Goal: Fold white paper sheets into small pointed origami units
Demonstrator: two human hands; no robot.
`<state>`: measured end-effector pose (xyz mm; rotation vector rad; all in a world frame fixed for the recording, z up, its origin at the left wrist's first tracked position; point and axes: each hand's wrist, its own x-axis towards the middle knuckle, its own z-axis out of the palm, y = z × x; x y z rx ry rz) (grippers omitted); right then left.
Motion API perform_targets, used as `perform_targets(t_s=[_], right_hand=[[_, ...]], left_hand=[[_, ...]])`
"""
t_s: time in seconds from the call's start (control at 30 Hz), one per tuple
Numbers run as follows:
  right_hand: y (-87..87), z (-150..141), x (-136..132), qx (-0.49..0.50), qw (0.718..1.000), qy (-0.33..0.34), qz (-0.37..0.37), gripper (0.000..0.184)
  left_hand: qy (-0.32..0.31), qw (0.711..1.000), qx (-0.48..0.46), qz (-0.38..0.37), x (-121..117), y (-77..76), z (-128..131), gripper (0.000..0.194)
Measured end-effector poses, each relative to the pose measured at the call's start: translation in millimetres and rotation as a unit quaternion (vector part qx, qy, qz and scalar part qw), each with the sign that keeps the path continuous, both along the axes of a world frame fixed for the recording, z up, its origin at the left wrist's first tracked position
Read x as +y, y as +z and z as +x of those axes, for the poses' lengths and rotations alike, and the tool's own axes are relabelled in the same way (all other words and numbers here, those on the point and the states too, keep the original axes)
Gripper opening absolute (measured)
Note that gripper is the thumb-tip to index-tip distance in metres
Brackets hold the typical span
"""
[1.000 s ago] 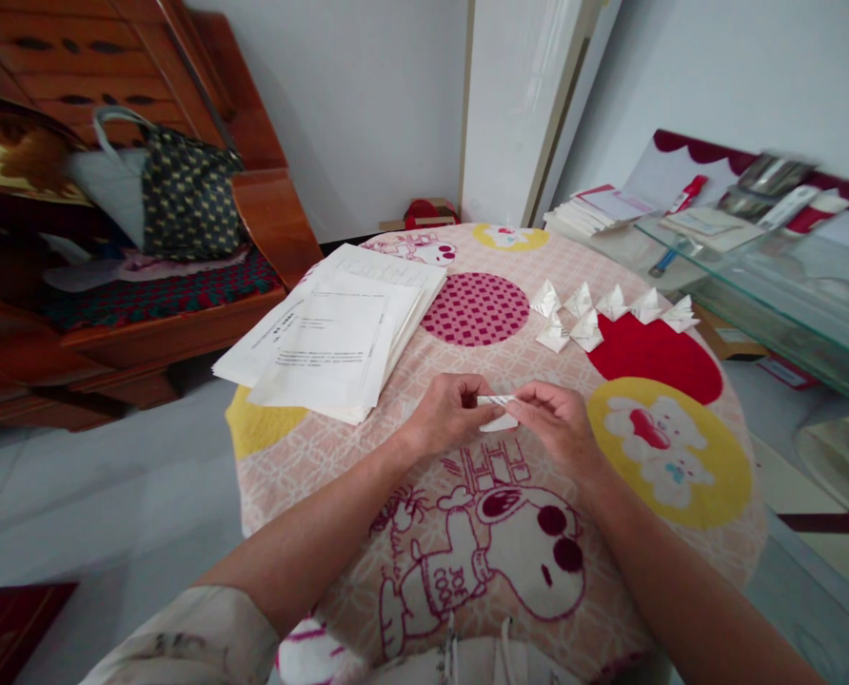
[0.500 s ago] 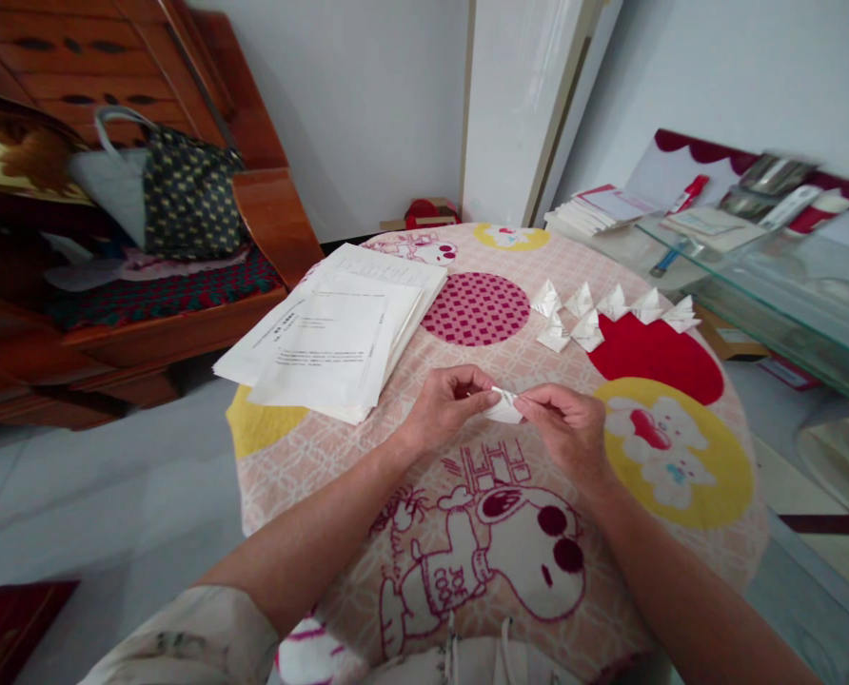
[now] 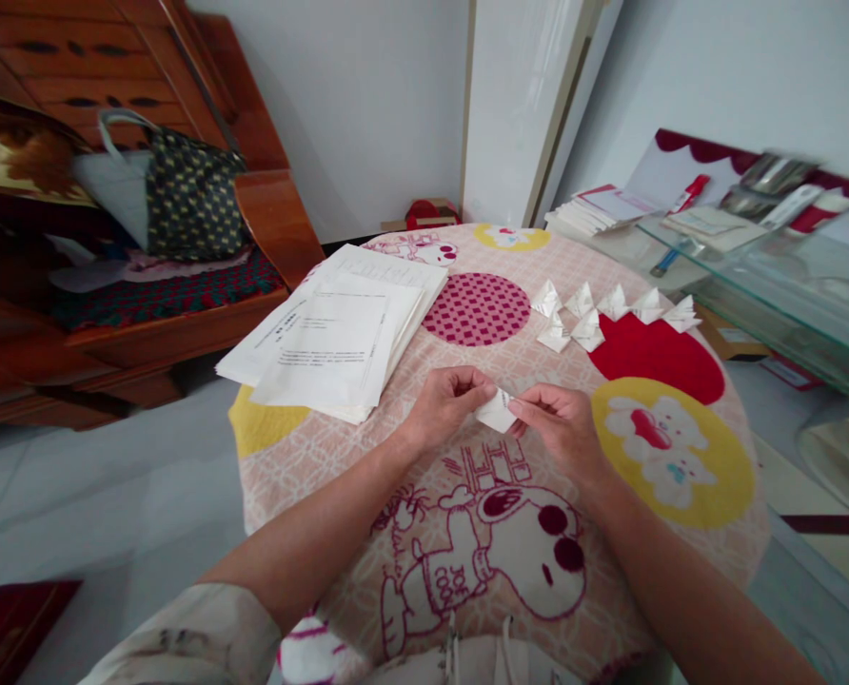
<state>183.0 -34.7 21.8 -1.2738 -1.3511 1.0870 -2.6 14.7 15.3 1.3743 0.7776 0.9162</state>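
A small folded piece of printed white paper [image 3: 496,411] is held between my two hands above the middle of the table. My left hand [image 3: 447,404] pinches its left edge with thumb and fingertips. On the opposite side, my right hand [image 3: 554,419] grips the right corner, its fingers curled behind. Beyond the right hand, several pointed folded paper pieces [image 3: 587,329] stand in two rows on the tablecloth [image 3: 424,490]. A stack of printed sheets [image 3: 331,333] lies to the left of my hands.
At the right, a glass shelf [image 3: 774,285] borders the table, with metal bowls [image 3: 774,176] and a red marker [image 3: 692,193]. A wooden bench [image 3: 267,228] with a patterned bag [image 3: 192,195] stands at the left. Behind the table is a box [image 3: 424,214].
The folded paper has tilted so a larger, squarer face shows. My right hand has shifted slightly left along it, while my left hand stays nearly in place.
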Motion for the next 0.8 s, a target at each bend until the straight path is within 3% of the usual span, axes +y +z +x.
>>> perform_targets(t_s=[0.2,0.37,0.47,0.57,0.67,0.8], right_hand=[[-1.9,-4.1,0.9,0.072,0.997,-0.029,-0.018,0.022],[0.0,-2.4,1.1,0.073,0.996,0.001,-0.049,0.023],[-1.7,-0.4,1.5,0.081,0.994,0.017,-0.066,0.023],[-4.9,-1.0,1.6,0.109,0.992,-0.014,-0.061,0.023],[-5.9,-2.4,1.8,0.123,0.99,-0.028,-0.067,0.023],[-3.0,-1.6,2.8,0.14,0.982,0.018,-0.126,0.025]], left_hand=[[-0.07,0.996,0.012,-0.047,0.0,-1.4,4.9,0.042],[-0.05,0.998,0.042,-0.01,0.9,-2.3,1.2,0.041],[-0.056,0.996,0.047,-0.045,1.1,-2.3,0.4,0.041],[-0.052,0.994,0.027,-0.093,2.4,-2.7,2.3,0.04],[-0.039,0.994,0.038,-0.095,4.4,-2.7,2.8,0.04],[-0.028,0.994,0.059,-0.085,4.7,-1.1,-0.4,0.042]])
